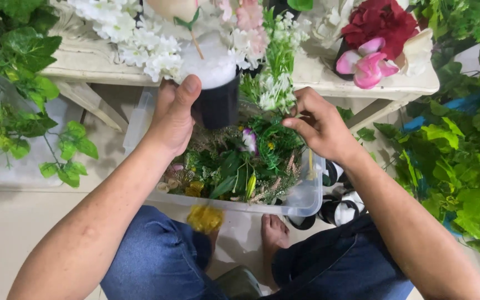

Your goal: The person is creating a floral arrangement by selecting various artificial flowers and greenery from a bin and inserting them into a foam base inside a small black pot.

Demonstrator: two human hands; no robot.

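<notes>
I sat over a pale tiled floor (6, 233), knees in blue denim, one bare foot (275, 232) showing below the bin. Ahead stood a whitewashed wooden tabletop (84, 58), its paint worn and its edge carved, with a slanted brace beneath. Leafy green vines (18, 83) hung at the left and more foliage (462, 166) crowded the right; all of it looked artificial, with a flat plastic sheen.

On the tabletop lay white blossom clusters (140, 39), a dark red bloom (381, 19) and a pink-and-white orchid (368, 64), the petals cloth-like.

My left hand (173, 119) gripped a black cylindrical pot (218, 103), smooth-sided, packed with white foam at the top; thumb over the rim, fingers wrapped round the far side. A thin wooden stem rose from the foam. The pot was held in the air, just above the bin and in front of the tabletop edge.

My right hand (320, 125) was pinched shut, forefinger and thumb together on a green sprig (276, 83) with small white buds, feathery in texture, just right of the pot.

Below both hands sat a clear plastic bin (306, 200), rounded at the corners, filled with mixed greenery, yellow pieces and a purple bud. Black-and-white sandals (343, 205) lay beside it.
</notes>
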